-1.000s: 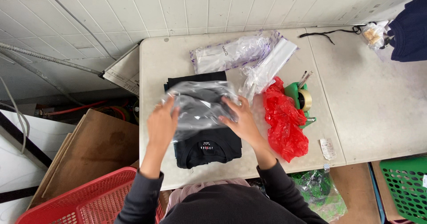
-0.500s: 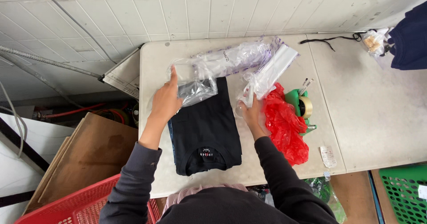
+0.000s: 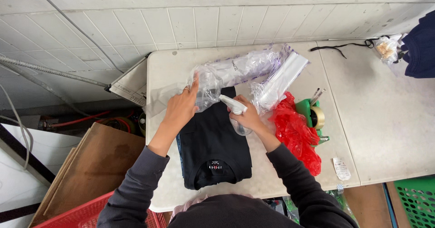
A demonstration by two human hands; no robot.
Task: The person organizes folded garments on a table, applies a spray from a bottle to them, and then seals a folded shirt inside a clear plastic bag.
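Note:
A folded black garment (image 3: 216, 143) lies on the white table (image 3: 385, 119) in front of me. My left hand (image 3: 181, 108) presses a clear plastic bag (image 3: 205, 88) flat at the garment's far left corner, index finger pointing up. My right hand (image 3: 247, 115) grips a clear spray bottle (image 3: 234, 111) with a white nozzle over the garment's right side, the nozzle aimed left toward the bag.
More clear plastic bags (image 3: 253, 65) lie at the table's back. A red plastic bag (image 3: 297, 135) and a green tape dispenser (image 3: 314, 114) sit to the right. A red basket (image 3: 97, 212) and brown boards (image 3: 90, 160) are at lower left, a green crate (image 3: 414, 201) at lower right.
The clear bag came off the garment and went to its far left corner under my left hand. My right hand reached right, picked up the spray bottle and brought it over the garment.

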